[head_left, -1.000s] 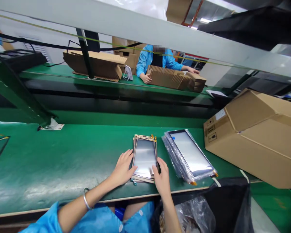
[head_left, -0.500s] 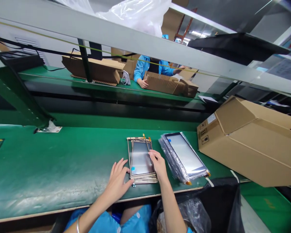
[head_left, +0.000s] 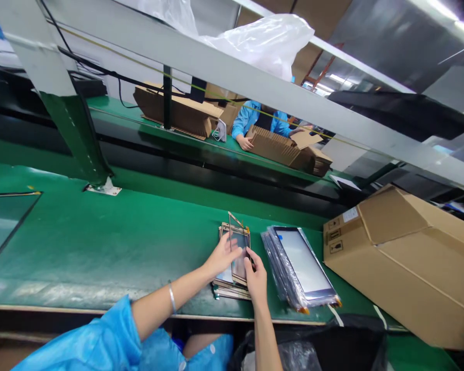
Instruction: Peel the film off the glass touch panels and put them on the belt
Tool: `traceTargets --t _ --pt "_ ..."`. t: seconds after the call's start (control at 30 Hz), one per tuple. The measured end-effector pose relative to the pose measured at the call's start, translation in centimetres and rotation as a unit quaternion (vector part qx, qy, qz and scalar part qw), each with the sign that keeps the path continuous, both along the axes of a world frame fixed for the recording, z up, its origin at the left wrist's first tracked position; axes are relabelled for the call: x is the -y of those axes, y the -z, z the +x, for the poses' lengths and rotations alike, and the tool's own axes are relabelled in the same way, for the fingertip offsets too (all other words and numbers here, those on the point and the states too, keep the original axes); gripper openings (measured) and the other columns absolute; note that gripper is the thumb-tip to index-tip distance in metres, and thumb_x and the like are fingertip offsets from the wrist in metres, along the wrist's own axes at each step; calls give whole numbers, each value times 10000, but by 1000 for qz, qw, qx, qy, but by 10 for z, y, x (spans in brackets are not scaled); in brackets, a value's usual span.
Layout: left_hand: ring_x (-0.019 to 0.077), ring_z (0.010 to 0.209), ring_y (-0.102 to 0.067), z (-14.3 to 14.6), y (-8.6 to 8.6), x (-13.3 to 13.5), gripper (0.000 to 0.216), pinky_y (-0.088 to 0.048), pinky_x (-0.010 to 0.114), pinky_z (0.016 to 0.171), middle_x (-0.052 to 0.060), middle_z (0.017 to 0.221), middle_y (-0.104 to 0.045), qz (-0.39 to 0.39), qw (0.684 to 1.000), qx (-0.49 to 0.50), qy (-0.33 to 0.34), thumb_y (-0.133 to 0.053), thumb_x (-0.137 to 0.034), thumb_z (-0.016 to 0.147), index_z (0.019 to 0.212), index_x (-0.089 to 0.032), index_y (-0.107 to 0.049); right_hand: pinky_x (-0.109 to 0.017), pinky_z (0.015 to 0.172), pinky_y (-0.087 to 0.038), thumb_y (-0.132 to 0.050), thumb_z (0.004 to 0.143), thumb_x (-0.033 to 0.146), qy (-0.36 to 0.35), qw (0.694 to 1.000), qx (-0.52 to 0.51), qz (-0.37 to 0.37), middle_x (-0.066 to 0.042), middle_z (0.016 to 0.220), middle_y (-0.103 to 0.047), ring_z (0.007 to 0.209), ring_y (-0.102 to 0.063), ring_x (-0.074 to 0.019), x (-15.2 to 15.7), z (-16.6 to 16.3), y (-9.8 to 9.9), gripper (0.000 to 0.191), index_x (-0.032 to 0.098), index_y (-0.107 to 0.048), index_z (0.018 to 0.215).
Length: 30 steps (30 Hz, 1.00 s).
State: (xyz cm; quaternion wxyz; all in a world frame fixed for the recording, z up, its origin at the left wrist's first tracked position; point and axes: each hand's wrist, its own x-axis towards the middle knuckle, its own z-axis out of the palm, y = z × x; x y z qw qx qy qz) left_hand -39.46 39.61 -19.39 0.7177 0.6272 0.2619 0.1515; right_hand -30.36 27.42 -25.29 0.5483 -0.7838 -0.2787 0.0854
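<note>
A thin framed touch screen panel (head_left: 239,268) is tilted up over a stack of similar panels (head_left: 232,292) on the green bench. My right hand (head_left: 256,275) pinches its right edge between thumb and fingers. My left hand (head_left: 222,256) is at the panel's left side, fingers spread; whether it touches the glass I cannot tell. Small orange tabs show at the stack's far end. Right of my right hand lies a pile of plastic-wrapped panels (head_left: 303,260) with dark borders and a blue sticker on the top one.
A large cardboard box (head_left: 402,257) stands at the right. Another glass panel (head_left: 3,221) lies at the far left. A green post (head_left: 75,139) and a white beam cross above the bench. Beyond, a person in blue handles cardboard dividers (head_left: 274,144). A black bag (head_left: 332,342) hangs at the front edge.
My left hand has moved from the bench beside the stack to over it. The top panel has been lifted at an angle, with my right hand on its edge. The view has tilted.
</note>
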Motion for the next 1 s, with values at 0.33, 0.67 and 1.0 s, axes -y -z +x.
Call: traceTargets --t 0.33,0.67,1.0 --pt "283 1083 -642 -82 -19 -8 672 -508 388 899 186 1235 -635 -268 958 3 102 -707 -351 721 1307 -144 -452 -397 713 -519 -318 837 699 -32 988 -146 43 -194 1058 -675 932 -652 -281 22 -3 -32 671 135 -615 1046" --pt "277 1025 -656 -155 -19 -9 590 -497 374 837 165 1221 -649 -211 964 -42 159 -695 -497 751 1222 -195 -508 -221 413 -365 -527 773 689 -224 942 -249 -21 -76 558 -660 419 -518 -124 6 -19 -83 574 140 -633 644" --pt "226 1005 -652 -167 -44 -4 530 -503 323 815 123 1209 -659 -75 968 -72 228 -489 -516 899 1331 -219 -407 -261 626 -427 -444 926 404 -204 977 -4 -53 -6 639 -574 621 -546 -151 38 -36 -93 342 198 -583 691"
